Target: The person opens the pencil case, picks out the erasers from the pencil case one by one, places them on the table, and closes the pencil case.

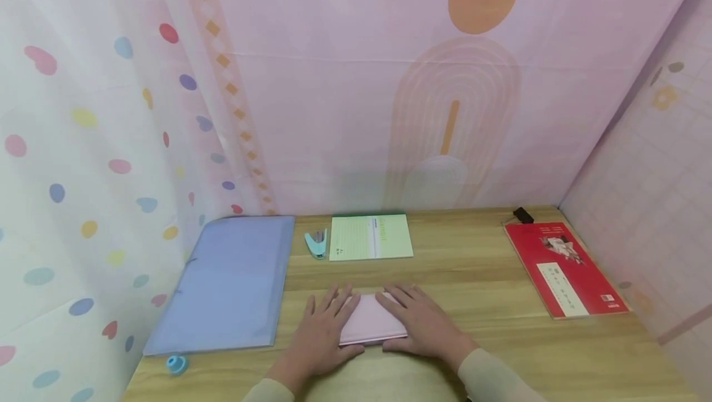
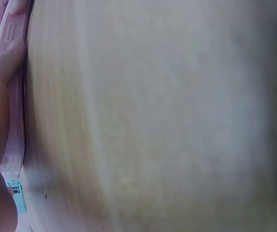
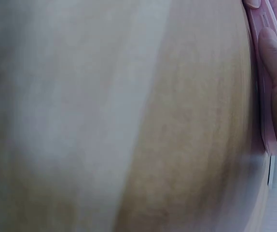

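A flat pink case (image 1: pixel 371 320) lies on the wooden table in front of the person, between both hands. In the left wrist view the edge of the pink case (image 2: pixel 17 96) shows a small slot. The left hand (image 1: pixel 322 334) rests over its left side, fingers straight and spread, thumb along the near edge. Mirroring it, the right hand (image 1: pixel 419 325) lies over the right side with its fingers extended. In the right wrist view, the right thumb (image 3: pixel 272 53) touches the side of the case. The palms hide the case's left and right ends.
A blue folder (image 1: pixel 228 284) lies left, with a small blue knob-like piece (image 1: pixel 177 363) before it. Behind the hands are a light-blue stapler (image 1: pixel 316 243) and a green notepad (image 1: pixel 371 238). At right lie a red book (image 1: pixel 564 272) and a black clip (image 1: pixel 523 215). Curtains surround the table.
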{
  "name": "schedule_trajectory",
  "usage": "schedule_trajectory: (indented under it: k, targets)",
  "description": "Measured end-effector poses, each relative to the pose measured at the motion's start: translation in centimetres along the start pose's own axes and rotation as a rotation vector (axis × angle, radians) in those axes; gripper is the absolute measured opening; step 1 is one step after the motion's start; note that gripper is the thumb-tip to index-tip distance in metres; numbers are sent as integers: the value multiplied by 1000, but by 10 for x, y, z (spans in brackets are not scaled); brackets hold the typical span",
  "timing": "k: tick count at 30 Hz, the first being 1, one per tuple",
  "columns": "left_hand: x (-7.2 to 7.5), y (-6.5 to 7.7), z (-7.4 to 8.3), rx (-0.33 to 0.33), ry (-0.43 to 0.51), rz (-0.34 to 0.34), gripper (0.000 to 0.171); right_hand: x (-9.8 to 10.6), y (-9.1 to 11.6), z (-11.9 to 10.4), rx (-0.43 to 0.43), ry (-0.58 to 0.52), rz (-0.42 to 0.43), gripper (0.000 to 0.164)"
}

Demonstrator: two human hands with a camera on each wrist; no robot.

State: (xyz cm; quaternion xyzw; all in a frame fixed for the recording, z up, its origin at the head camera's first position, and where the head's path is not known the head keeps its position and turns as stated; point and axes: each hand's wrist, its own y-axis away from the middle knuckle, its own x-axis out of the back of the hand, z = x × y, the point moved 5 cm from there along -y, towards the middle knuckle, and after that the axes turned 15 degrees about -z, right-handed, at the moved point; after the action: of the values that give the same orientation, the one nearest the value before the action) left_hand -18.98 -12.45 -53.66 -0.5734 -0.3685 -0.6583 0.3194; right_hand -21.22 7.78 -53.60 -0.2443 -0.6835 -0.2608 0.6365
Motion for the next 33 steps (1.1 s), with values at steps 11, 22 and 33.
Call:
schedule_trajectory:
  k: [11,22,33]
  targets:
    - [-2,-2,0,-11,-52,10,90,6,0,-1,29,52,18,88]
    - [-3,-1,1,-8,-50,6,90,11,2,-4,45,72,-6,88]
    - [0,-1,2,-22,-67,17,91,13,0,-1,42,41,-52,86]
